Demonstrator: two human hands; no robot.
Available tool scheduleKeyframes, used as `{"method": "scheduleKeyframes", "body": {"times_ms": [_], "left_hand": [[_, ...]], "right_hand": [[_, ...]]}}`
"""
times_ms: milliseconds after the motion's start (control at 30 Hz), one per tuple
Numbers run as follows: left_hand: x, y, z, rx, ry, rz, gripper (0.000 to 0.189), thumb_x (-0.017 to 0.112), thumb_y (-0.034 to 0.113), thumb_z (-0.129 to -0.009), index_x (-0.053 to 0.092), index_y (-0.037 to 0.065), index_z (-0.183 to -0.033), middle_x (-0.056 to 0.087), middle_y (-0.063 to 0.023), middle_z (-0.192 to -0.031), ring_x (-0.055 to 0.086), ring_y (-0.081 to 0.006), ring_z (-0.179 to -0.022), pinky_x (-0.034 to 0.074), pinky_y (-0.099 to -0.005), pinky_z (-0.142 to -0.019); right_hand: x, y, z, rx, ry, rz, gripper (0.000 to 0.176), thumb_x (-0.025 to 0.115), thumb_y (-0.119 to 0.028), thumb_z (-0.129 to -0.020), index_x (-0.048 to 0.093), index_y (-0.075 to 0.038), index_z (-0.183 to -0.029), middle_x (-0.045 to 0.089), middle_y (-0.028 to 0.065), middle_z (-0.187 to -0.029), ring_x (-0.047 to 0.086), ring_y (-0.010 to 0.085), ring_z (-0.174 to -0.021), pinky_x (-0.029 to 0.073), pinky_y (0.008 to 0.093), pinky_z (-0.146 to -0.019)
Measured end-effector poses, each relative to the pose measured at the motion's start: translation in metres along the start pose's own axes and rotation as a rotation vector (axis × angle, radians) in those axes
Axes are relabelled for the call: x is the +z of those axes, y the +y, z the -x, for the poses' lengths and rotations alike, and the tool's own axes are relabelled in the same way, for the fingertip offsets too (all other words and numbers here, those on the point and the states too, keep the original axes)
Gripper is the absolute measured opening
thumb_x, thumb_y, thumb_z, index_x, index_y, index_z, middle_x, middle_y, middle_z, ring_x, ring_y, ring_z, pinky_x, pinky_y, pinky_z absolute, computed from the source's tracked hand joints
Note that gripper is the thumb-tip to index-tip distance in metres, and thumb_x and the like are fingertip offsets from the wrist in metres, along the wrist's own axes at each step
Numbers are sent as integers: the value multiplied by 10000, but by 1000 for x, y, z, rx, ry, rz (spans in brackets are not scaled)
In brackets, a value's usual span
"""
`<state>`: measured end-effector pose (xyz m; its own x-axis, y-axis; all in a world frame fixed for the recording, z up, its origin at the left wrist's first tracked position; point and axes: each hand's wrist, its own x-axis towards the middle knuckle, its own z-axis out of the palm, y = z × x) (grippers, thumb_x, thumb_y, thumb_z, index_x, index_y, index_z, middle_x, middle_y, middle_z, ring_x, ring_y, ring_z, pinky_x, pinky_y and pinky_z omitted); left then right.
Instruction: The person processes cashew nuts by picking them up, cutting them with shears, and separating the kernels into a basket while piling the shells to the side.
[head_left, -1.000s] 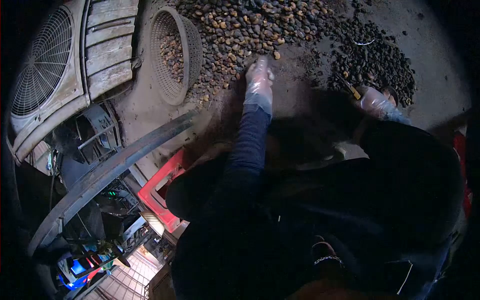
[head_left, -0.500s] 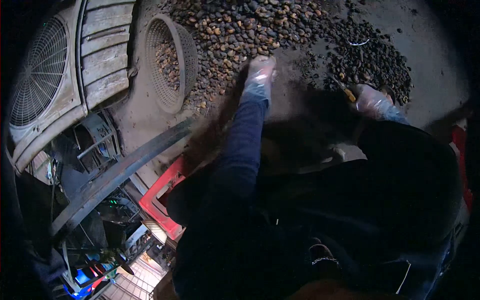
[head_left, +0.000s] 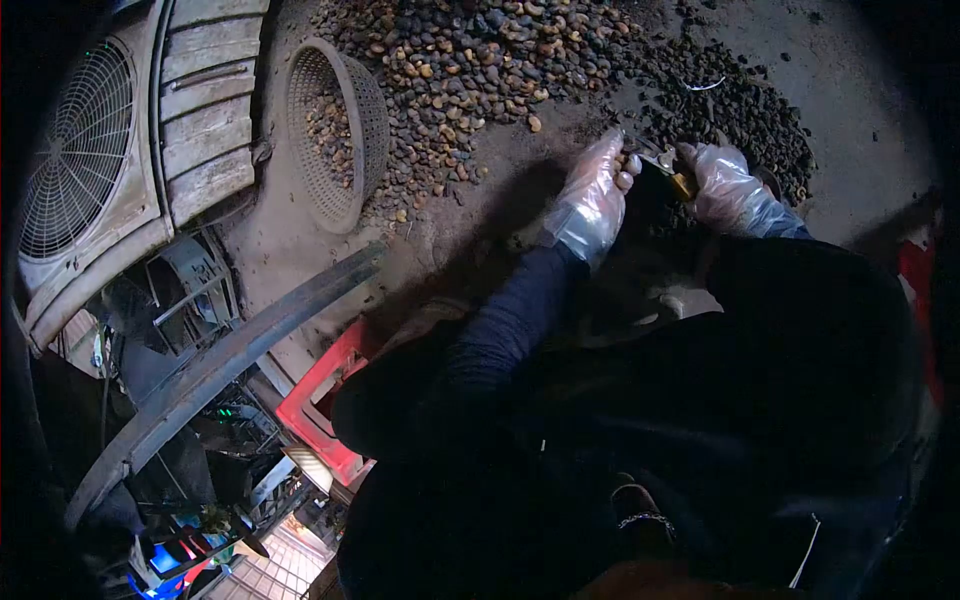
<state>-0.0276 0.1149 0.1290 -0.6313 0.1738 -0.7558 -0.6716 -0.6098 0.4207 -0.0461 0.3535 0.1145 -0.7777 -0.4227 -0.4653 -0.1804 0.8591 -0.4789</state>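
Observation:
My left hand, in a clear plastic glove, is closed with its fingers curled around roundish cashew nuts that show at the fingertips. Facing it, my gloved right hand grips a yellow-handled cutting tool, its metal blade pointing at the left fingertips. The two hands are close together over the floor. Just beyond the right hand lies a heap of blackish shell pieces. A larger spread of brown unshelled cashew nuts covers the floor ahead of the left hand.
A round plastic basket lies tipped on its side at the left, nuts inside. Further left stand a fan grille and a curved metal bar. A red plastic stool or crate edge shows beside my leg. A white strip rests on the dark heap.
My left hand has moved right and back from the edge of the nut spread, and is now beside the tool. My right hand has turned slightly, the tool's blade now toward the left hand.

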Motion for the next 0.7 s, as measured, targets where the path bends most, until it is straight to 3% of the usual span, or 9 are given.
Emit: {"method": "scheduleKeyframes", "body": {"times_ms": [133,300,400,433,500,533,567,633,700], "left_hand": [[8,-6,2,52,-6,-47,130,647,183,-1094,630,85,-1178,618,-13,-976,624,-99,-833,497,-204,-633],[2,-10,-1,98,-62,-161,92,675,174,-1070,651,119,-1139,639,-4,-1000,619,-83,-842,477,-211,-632],[3,32,17,186,-19,-147,155,696,172,-1051,651,88,-1173,666,-33,-1032,638,-98,-841,520,-208,-668],[-16,61,12,287,-224,119,180,680,161,-1053,643,61,-1197,693,-75,-1050,669,-118,-816,564,-230,-632],[-56,118,1,288,-737,708,232,650,138,-1055,627,6,-1244,748,-158,-1088,732,-159,-766,650,-273,-560],[-44,149,30,513,-577,653,222,636,146,-1063,629,-11,-1220,773,-170,-1050,747,-165,-681,645,-265,-496],[-84,181,16,667,-604,473,237,666,183,-1059,638,10,-1218,776,-184,-1127,795,-157,-804,673,-231,-539],[-98,190,23,681,-406,369,238,683,230,-1061,651,22,-1173,777,-120,-1048,763,-121,-766,628,-189,-521],[-86,159,23,702,-54,345,294,695,267,-1043,652,2,-1162,772,-110,-968,749,-133,-709,604,-196,-464]], "right_hand": [[-7,-3,9,71,-56,-45,473,787,-247,-889,685,-56,-1310,751,229,-1127,708,436,-1124,558,473,-948],[-26,-28,32,319,-164,-116,494,778,-265,-905,678,-43,-1335,750,234,-1142,707,421,-1148,550,462,-975],[3,3,18,228,-147,-233,511,776,-287,-916,676,-39,-1352,749,236,-1160,706,413,-1162,544,456,-995],[19,20,13,148,-137,-333,524,775,-305,-924,676,-38,-1364,749,237,-1176,705,408,-1171,540,453,-1009],[29,33,7,127,-163,-414,551,791,-304,-916,672,-15,-1370,740,251,-1214,698,418,-1179,537,461,-1019],[31,37,6,137,-164,-376,547,792,-296,-914,674,-2,-1360,737,257,-1218,698,420,-1176,539,461,-1018],[32,40,4,146,-161,-337,543,793,-287,-913,677,12,-1351,735,264,-1222,697,422,-1174,541,461,-1016],[34,41,2,182,-169,-347,544,795,-283,-910,677,24,-1343,737,262,-1216,701,416,-1167,543,461,-1012],[36,42,-1,215,-172,-354,544,798,-279,-907,678,35,-1335,739,261,-1211,705,410,-1160,545,461,-1008]]}}
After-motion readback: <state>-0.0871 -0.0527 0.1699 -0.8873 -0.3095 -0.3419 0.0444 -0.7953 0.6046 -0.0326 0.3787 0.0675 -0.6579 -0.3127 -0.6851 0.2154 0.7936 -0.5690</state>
